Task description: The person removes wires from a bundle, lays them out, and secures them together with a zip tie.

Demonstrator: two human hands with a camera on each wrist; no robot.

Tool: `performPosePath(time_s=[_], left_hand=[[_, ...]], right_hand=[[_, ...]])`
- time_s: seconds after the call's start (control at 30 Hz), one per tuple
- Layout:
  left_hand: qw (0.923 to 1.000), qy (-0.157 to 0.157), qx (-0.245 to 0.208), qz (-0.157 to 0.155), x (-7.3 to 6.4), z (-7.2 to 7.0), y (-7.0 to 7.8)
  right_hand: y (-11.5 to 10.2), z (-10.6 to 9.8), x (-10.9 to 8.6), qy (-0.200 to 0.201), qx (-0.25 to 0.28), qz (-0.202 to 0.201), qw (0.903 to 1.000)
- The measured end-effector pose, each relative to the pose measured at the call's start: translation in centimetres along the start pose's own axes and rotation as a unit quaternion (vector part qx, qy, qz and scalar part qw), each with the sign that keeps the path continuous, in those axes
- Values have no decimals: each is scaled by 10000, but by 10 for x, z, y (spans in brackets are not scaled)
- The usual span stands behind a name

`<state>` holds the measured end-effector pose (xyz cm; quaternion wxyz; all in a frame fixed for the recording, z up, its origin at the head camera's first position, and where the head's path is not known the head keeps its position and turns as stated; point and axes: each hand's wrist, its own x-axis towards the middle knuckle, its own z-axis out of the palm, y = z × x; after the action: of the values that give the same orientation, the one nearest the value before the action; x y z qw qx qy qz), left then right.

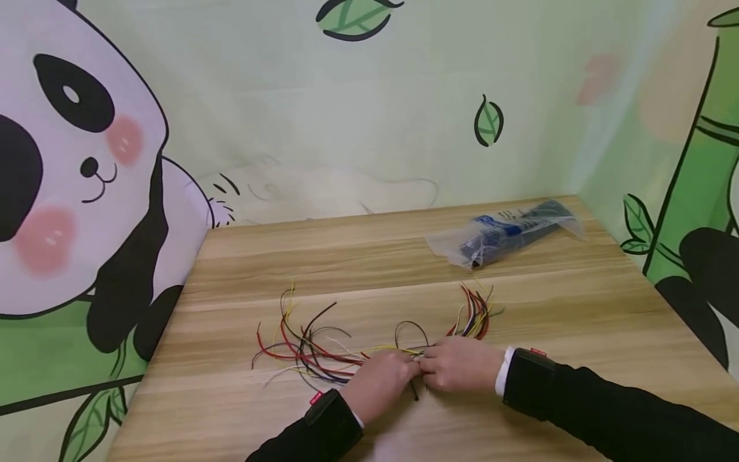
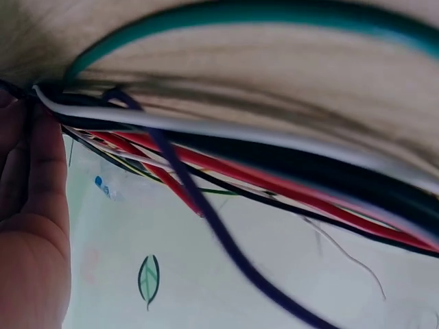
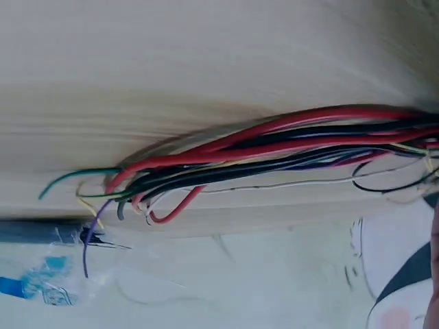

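A loose bundle of electrical wires (image 1: 323, 359) in red, black, white, yellow and other colours lies across the table, its ends fanned out at both sides. My left hand (image 1: 383, 378) and right hand (image 1: 462, 364) meet at its middle, fingertips close together, each holding the wires. In the left wrist view, fingers (image 2: 48, 178) pinch the bundle at the left edge, with green and purple wires (image 2: 206, 212) bending away. Only a sliver of the right hand shows in its wrist view, beside the wire bundle (image 3: 274, 147). A thin dark loop (image 1: 411, 324) rises above the hands. My fingertips partly hide the held section.
A clear plastic bag (image 1: 508, 234) with dark contents and blue print lies at the back right of the wooden table (image 1: 323, 256). Behind stands a pale green wall (image 1: 369, 128) with a panda and leaf drawings.
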<state>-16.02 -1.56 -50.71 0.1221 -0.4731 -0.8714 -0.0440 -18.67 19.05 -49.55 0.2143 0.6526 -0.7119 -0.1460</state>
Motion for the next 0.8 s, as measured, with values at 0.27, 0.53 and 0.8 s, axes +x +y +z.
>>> performPosePath(time_s=[0.27,0.53,0.8], left_hand=[[9999,-39,93,39,-2,-1,0],[9998,46,-158,132,-3,1,-2],[9963,210,-831,-23,-6,-4,-11]], right_hand=[[-4,8,-3,-69,-293,-492,9983],[-22,3,-14,231,3994,2687,8762],[-16,-8,-13,706,6706,3871,6289]])
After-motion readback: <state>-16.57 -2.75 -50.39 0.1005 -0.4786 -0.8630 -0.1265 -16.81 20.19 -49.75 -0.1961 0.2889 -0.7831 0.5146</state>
